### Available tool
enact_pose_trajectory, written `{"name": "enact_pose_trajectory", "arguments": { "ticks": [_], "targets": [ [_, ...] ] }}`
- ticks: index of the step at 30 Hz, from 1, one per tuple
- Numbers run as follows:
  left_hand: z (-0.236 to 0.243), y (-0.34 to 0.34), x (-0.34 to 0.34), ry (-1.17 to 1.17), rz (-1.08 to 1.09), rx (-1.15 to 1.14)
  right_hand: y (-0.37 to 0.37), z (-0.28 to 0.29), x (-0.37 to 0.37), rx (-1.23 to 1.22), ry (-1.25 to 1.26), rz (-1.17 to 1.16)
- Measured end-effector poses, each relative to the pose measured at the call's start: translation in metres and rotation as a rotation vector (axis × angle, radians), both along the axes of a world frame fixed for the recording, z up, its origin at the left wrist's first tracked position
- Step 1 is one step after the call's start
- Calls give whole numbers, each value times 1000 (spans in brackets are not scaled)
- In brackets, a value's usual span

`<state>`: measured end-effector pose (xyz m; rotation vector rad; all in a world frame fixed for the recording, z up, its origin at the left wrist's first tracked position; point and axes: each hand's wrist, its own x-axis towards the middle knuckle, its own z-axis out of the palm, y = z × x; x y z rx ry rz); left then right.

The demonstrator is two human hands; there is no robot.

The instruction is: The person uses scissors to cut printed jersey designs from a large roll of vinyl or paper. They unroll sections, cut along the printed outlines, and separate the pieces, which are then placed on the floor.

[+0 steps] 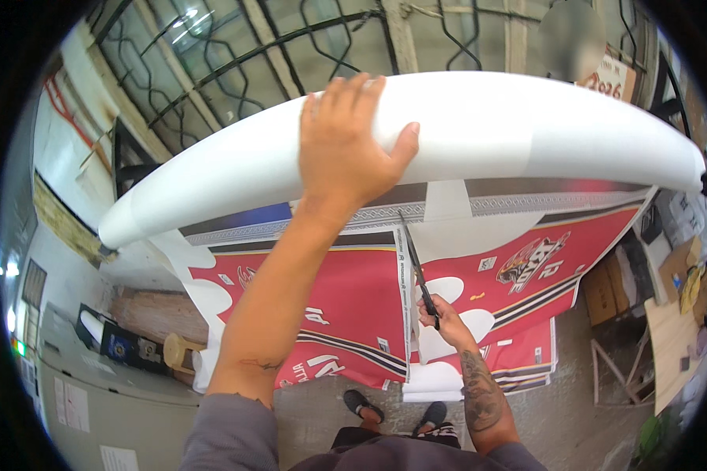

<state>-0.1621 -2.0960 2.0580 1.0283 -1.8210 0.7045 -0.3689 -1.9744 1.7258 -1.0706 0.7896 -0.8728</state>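
A large white roll (479,118) runs across the far side, and my left hand (344,145) lies on top of it, thumb apart and fingers resting over the curve. Below the roll hangs a printed sheet (353,290) with red jersey-panel shapes, striped bands and white gaps. My right hand (446,318) grips black scissors (418,271) by the handles. Their long blades point away from me, along the white strip between the left and right red panels. The tips reach close to the grey patterned band under the roll. Whether the blades are through the sheet I cannot tell.
Behind the roll stands a window with a metal grille (291,47). Dark brackets hold the roll's ends. A grey cabinet (110,408) and a wooden stool (179,353) are at the left. Boards, a wooden frame (620,377) and cardboard boxes (682,263) crowd the right.
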Motion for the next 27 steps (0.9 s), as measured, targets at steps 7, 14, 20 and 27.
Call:
{"name": "enact_pose_trajectory", "arguments": {
  "ticks": [7,14,20,27],
  "targets": [
    [-105,105,16,276,-195,127,-45,52,-69,-72,274,207],
    [-269,124,-44,1689,-513,1142,-135,142,-114,-248,692,429],
    [-250,97,-93,1157,121,434,-142,196,-100,-270,913,479],
    [-256,91,-98,1186,510,432,-112,191,-33,-449,933,476]
  ]
}}
